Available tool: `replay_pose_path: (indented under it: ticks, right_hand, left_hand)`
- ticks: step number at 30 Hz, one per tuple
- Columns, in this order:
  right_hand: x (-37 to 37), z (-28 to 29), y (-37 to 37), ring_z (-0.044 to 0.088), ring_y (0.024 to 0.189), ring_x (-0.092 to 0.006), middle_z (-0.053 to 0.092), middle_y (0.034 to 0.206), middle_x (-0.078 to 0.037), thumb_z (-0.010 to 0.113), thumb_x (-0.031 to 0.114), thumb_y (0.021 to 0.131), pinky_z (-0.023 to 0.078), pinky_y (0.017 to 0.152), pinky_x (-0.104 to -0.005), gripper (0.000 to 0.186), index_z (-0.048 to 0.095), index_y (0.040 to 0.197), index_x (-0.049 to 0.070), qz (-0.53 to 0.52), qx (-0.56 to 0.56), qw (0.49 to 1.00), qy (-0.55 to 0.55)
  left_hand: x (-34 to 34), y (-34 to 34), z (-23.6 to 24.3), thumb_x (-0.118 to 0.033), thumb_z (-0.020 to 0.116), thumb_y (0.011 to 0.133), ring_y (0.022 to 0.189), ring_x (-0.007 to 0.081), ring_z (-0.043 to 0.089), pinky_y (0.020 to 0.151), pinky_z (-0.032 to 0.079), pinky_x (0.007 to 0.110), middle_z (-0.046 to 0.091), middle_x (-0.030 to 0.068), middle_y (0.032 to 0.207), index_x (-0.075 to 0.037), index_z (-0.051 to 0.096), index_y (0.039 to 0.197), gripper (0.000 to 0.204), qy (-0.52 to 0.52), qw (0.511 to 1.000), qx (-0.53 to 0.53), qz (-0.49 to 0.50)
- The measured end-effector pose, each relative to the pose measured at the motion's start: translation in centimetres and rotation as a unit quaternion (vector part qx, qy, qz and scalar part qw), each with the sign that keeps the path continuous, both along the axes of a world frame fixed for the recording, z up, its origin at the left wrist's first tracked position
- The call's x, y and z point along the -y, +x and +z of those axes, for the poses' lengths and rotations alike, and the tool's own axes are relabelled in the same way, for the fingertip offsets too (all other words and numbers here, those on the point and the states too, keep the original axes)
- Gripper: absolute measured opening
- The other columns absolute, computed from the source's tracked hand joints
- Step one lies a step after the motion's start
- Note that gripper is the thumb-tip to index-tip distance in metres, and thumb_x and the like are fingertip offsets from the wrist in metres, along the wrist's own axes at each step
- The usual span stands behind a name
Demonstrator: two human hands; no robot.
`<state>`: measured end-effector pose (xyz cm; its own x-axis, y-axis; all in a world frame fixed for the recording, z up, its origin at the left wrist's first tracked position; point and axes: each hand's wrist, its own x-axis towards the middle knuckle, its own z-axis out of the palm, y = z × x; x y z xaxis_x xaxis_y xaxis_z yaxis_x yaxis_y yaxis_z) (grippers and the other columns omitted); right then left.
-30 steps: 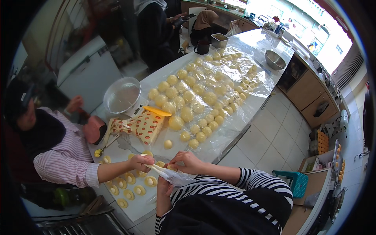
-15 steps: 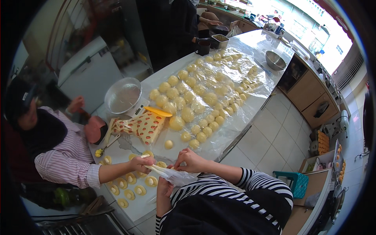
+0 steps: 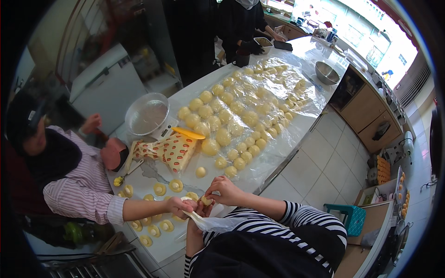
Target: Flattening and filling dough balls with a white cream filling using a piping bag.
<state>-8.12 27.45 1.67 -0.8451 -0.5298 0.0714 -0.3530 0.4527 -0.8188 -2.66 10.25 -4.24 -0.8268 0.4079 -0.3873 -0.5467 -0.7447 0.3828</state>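
Note:
A small piece of pale dough is held between my two hands at the table's near edge. My left hand cups it from below, partly hidden behind a clear piping bag. From above, my right hand has its fingertips closed on the dough's edge. A co-worker's hand grips the piping bag close beside my left hand. On the table to the left lie several flattened dough rounds, each with a pale dab of filling. A single dough ball sits just beyond my hands.
Many dough balls lie under plastic film across the white table. A printed bag, a yellow scraper and a clear bowl stand at left. A metal bowl is far right; another person stands at the far end.
The piping bag's end has drawn back toward the near side, and the dough piece now shows between my hands. The far person has shifted right, one dark-gloved hand at the tray.

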Motion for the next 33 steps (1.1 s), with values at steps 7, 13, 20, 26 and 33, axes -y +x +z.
replay_pose_path:
  ticks: [7, 13, 20, 26, 33]
  right_hand:
    - [0.1, 0.2, 0.3, 0.051, 0.083, -0.0189, 0.06, 0.074, -0.002, 0.064, 0.013, 0.066, 0.031, 0.082, -0.0353, 0.011, 0.065, 0.076, 0.011, -0.041, -0.072, 0.997, -0.006]
    - [-0.9, -0.2, -0.3, 0.05, 0.087, -0.0179, 0.06, 0.077, 0.0, 0.065, 0.014, 0.065, 0.029, 0.081, -0.0346, 0.012, 0.066, 0.077, 0.012, 0.045, -0.06, 0.997, 0.028]
    - [-0.4, 0.1, 0.8, 0.051, 0.085, -0.018, 0.061, 0.077, -0.001, 0.063, 0.015, 0.069, 0.03, 0.08, -0.0343, 0.012, 0.066, 0.08, 0.012, -0.009, -0.081, 0.996, -0.024]
    - [-0.3, 0.0, 1.2, 0.051, 0.084, -0.0185, 0.061, 0.076, -0.001, 0.063, 0.017, 0.069, 0.032, 0.079, -0.0339, 0.016, 0.065, 0.084, 0.012, -0.043, 0.005, 0.999, 0.027]
    - [-0.7, -0.3, 1.0, 0.049, 0.085, -0.0167, 0.061, 0.078, 0.001, 0.062, 0.015, 0.068, 0.031, 0.081, -0.0344, 0.01, 0.066, 0.077, 0.011, -0.017, -0.096, 0.994, 0.054]
  left_hand:
    - [-0.5, 0.3, 0.1, -0.022, 0.057, 0.082, 0.101, 0.0224, 0.053, 0.086, 0.046, 0.025, 0.053, 0.0125, 0.108, 0.0, 0.044, 0.114, 0.041, -0.096, 0.995, -0.026, 0.003]
    - [-0.4, -0.2, 0.3, -0.021, 0.056, 0.083, 0.104, 0.021, 0.051, 0.088, 0.044, 0.025, 0.052, 0.0116, 0.11, -0.002, 0.043, 0.117, 0.042, -0.003, 0.999, 0.0, -0.043]
    - [-0.6, 0.0, -1.2, -0.018, 0.057, 0.082, 0.105, 0.0191, 0.05, 0.09, 0.042, 0.026, 0.051, 0.01, 0.111, -0.006, 0.045, 0.115, 0.037, -0.032, 0.999, -0.03, 0.017]
    - [-1.4, 0.0, -0.5, -0.013, 0.06, 0.08, 0.1, 0.0181, 0.053, 0.087, 0.045, 0.026, 0.052, 0.0092, 0.109, -0.007, 0.047, 0.112, 0.035, -0.027, 0.999, -0.029, 0.022]
    - [-1.4, 0.1, -1.4, -0.016, 0.059, 0.081, 0.096, 0.0173, 0.054, 0.085, 0.046, 0.025, 0.053, 0.0091, 0.106, -0.007, 0.047, 0.112, 0.034, -0.044, 0.998, -0.031, 0.026]
